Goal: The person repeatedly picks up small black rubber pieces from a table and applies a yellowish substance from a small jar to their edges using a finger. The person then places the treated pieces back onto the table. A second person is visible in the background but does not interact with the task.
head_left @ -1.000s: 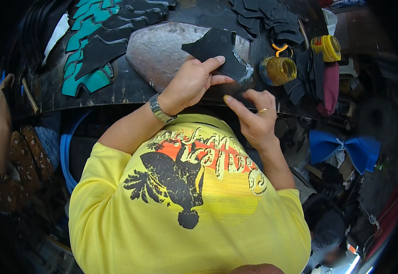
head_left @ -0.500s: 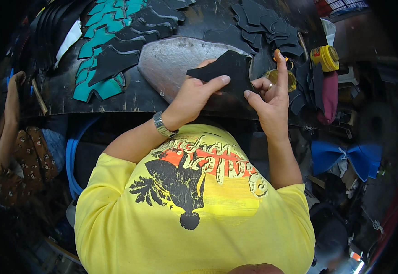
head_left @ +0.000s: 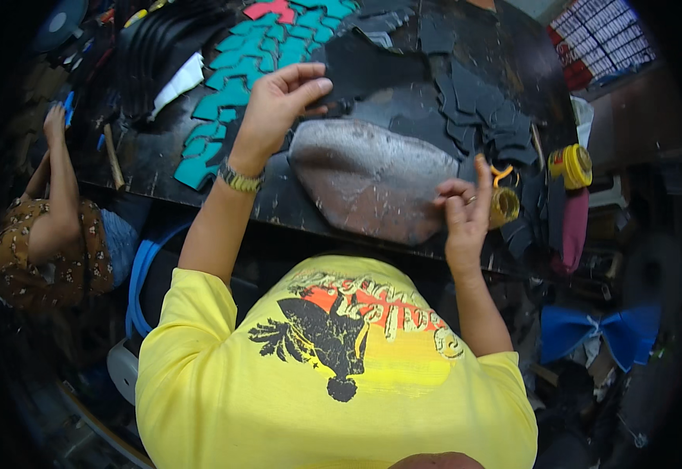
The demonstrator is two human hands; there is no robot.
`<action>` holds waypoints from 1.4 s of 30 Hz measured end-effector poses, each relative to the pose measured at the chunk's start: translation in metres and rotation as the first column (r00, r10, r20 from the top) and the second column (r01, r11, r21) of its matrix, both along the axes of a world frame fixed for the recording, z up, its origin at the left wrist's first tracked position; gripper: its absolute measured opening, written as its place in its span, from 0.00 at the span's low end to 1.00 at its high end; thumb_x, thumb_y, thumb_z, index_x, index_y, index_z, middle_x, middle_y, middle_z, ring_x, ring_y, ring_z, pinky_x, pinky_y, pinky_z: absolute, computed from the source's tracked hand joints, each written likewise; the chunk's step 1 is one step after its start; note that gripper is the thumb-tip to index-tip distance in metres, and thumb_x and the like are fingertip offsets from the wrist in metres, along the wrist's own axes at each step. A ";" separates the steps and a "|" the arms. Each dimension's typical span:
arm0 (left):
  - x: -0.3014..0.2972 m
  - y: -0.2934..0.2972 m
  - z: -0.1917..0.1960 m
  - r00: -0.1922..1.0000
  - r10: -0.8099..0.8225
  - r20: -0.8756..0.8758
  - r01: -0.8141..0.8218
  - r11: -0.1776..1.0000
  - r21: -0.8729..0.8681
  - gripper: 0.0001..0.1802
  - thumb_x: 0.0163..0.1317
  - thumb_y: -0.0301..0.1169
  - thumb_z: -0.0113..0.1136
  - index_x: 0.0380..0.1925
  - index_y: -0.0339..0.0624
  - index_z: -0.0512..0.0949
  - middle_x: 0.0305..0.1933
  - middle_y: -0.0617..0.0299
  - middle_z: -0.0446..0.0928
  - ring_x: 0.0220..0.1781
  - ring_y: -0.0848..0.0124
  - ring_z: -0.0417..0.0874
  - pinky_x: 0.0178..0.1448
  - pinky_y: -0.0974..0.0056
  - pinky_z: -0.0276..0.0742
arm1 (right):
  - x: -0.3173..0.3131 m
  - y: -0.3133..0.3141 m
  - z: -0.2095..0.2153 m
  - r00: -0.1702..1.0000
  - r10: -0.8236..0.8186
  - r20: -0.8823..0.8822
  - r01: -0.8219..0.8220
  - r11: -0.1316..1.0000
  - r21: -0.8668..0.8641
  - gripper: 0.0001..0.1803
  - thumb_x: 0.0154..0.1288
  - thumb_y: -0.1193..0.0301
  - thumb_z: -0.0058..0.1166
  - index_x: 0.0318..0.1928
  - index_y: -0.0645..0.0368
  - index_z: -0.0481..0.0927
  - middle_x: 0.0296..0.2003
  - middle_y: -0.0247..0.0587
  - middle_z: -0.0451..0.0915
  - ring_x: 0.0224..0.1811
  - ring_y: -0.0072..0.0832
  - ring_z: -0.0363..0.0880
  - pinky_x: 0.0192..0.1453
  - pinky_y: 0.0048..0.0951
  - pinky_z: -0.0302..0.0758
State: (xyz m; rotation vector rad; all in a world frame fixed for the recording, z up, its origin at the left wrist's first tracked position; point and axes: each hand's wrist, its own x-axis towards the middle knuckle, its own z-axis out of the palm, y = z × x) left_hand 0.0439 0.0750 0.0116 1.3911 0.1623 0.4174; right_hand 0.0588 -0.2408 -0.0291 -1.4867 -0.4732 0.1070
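My left hand [head_left: 286,98] is raised over the table, thumb and fingers pinching the left edge of a flat black cut piece [head_left: 376,69]. The piece hangs above the far side of a smooth grey-brown slab [head_left: 372,176]. By the slab's right edge, my right hand [head_left: 466,215] holds nothing; its index finger points up with a yellowish smear on the tip, while the other fingers are partly bent and apart. Just right of it stands a small jar with amber contents [head_left: 505,205], an orange-handled tool [head_left: 502,173] behind it.
Overlapping teal pieces [head_left: 235,94] lie left of the slab, black cut pieces [head_left: 478,102] to its far right. A yellow tub [head_left: 569,166] stands at the right edge above maroon cloth [head_left: 573,230]. At left are a hammer-like wooden handle [head_left: 113,160] and another person's arm [head_left: 61,172].
My left hand has carried the black piece up and away from over the slab, and my right hand has let go of it. The view has shifted, showing more of the table's far side.
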 end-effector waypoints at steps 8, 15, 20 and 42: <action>0.128 0.063 0.014 0.992 0.067 -0.109 -0.044 0.979 0.201 0.22 0.66 0.23 0.63 0.59 0.29 0.73 0.46 0.52 0.82 0.43 0.65 0.88 0.46 0.67 0.88 | -0.004 0.020 -0.038 0.900 0.027 0.435 0.080 0.971 -0.226 0.41 0.61 0.79 0.63 0.73 0.60 0.60 0.37 0.39 0.78 0.31 0.25 0.75 0.39 0.25 0.73; 0.229 0.066 -0.009 0.972 0.149 -0.182 -0.149 0.989 0.011 0.25 0.64 0.18 0.61 0.61 0.25 0.68 0.54 0.41 0.76 0.46 0.54 0.88 0.48 0.65 0.91 | -0.002 0.020 -0.035 0.795 0.100 0.599 0.113 0.945 -0.308 0.42 0.57 0.82 0.62 0.72 0.62 0.61 0.35 0.43 0.79 0.33 0.32 0.77 0.38 0.30 0.76; 0.271 0.059 -0.024 0.946 0.205 -0.252 -0.209 0.978 0.013 0.20 0.64 0.16 0.59 0.56 0.24 0.71 0.52 0.42 0.76 0.43 0.53 0.89 0.45 0.65 0.91 | -0.001 0.022 -0.034 0.795 0.085 0.600 0.120 0.948 -0.293 0.41 0.55 0.79 0.65 0.70 0.61 0.63 0.35 0.42 0.80 0.32 0.35 0.77 0.37 0.35 0.73; 0.207 -0.110 -0.041 0.980 -0.081 -0.182 0.198 0.307 0.931 0.27 0.57 0.53 0.69 0.50 0.48 0.86 0.57 0.46 0.79 0.59 0.51 0.80 0.63 0.54 0.76 | -0.003 0.022 -0.023 0.781 0.103 0.616 0.121 0.943 -0.311 0.38 0.55 0.77 0.65 0.68 0.62 0.68 0.35 0.41 0.79 0.34 0.36 0.78 0.41 0.35 0.74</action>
